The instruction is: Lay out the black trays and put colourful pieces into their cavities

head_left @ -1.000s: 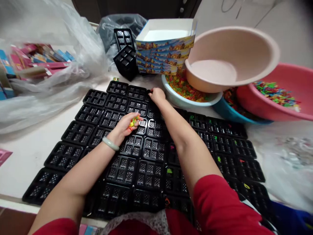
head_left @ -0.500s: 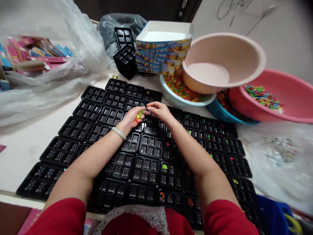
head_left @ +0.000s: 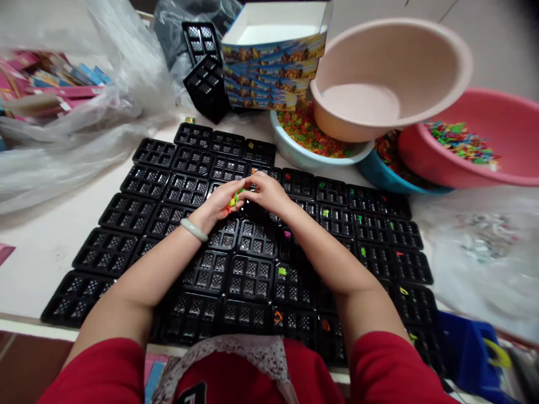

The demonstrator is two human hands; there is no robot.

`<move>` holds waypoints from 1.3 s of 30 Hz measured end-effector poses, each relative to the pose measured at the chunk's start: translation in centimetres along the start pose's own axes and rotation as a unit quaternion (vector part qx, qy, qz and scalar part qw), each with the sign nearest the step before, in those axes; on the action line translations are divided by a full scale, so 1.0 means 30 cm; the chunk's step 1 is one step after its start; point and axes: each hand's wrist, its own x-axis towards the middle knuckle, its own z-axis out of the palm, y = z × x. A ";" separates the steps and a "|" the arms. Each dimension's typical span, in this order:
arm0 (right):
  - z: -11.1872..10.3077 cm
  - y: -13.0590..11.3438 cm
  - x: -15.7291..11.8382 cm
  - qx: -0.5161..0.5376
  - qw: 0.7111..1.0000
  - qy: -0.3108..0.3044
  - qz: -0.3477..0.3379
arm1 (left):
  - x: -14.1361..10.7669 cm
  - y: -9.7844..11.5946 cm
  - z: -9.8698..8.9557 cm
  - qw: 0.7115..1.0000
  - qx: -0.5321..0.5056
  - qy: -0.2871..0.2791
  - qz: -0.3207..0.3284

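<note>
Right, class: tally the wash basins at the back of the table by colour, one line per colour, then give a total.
Beige basin, tilted and empty: 1
Pink basin, small coloured pieces inside: 1
Pale blue basin, coloured pieces inside: 1
Darker blue basin, mostly hidden: 1
Total: 4

My right hand (head_left: pixel 269 193) back from far tray row (head_left: pixel 227 143), now meeting left hand (head_left: pixel 221 205) cupping coloured bits (head_left: pixel 233 200); new piece in far tray.
</note>
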 end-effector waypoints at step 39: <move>0.037 -0.021 -0.277 -0.111 0.985 -0.130 0.032 | -0.222 -0.089 -0.062 0.992 0.124 0.019 0.029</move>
